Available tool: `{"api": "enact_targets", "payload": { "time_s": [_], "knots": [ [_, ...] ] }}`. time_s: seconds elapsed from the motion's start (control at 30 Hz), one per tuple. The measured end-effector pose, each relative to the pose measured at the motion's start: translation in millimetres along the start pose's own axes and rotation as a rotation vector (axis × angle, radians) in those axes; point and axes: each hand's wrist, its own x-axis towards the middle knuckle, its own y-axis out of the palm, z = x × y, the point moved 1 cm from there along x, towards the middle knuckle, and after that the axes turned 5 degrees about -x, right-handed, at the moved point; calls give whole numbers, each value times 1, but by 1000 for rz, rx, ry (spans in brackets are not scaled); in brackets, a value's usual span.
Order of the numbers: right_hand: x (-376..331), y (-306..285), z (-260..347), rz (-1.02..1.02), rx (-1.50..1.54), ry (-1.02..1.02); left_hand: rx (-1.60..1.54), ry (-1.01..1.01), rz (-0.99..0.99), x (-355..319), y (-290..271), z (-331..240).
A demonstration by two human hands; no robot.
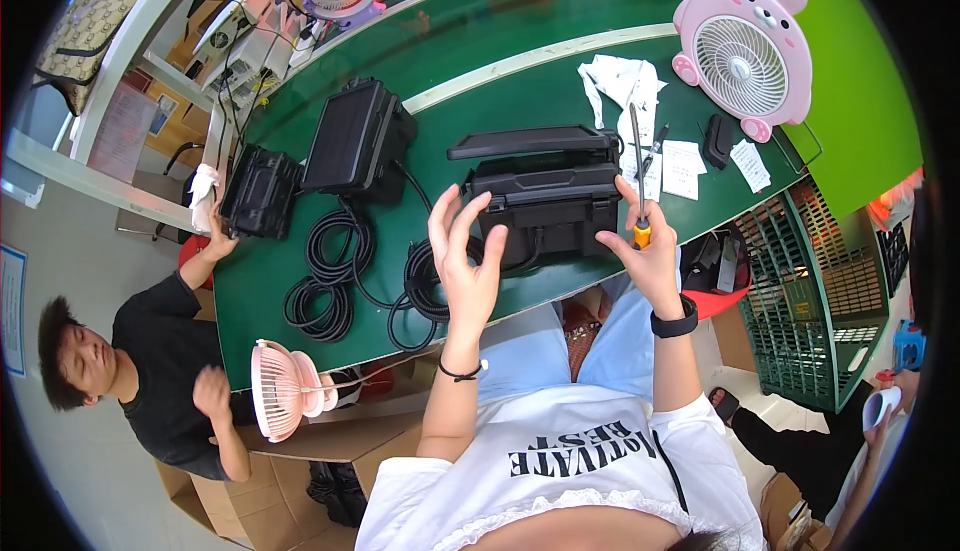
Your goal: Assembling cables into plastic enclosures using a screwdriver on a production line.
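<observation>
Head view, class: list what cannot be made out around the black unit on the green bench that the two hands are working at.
- Black unit, head view: its near lower face is covered by the left hand and right hand.
- Screwdriver: tip too thin and small to read.
- Paper slips: print too small.
- Coiled cable: its join to the unit is hidden behind the left hand.
- Pink fan: its ears run close to the top edge.

A pink rabbit-eared fan is set at the counter's far right corner; crumpled white paper is spread beside it; two black cases are placed toward the left edge
</observation>
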Motion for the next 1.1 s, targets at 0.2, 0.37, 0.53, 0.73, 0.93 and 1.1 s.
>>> {"api": "enact_targets", "payload": {
  "time_s": [0.2, 0.37, 0.53, 0.73, 0.93, 1.1],
  "knots": [
    [0, 1, 4, -78, -51, -112, -66, -17, 4, 1, 3, 11],
    [-10, 8, 14, -279, -78, -112, -342, -94, -8, 2, 13, 11],
    [-15, 14, 25, -258, -122, 11, -390, -146, 70, 5, 18, 9],
    [-11, 14, 35, -139, 28, 16, -349, -155, 83, -1, 9, 10],
    [-16, 30, 27, -246, 233, 29, -382, -218, 135, -5, 4, 7],
    [-6, 25, 27, -264, 373, 43, -309, -163, 133, 0, 4, 9]
  ]
}}
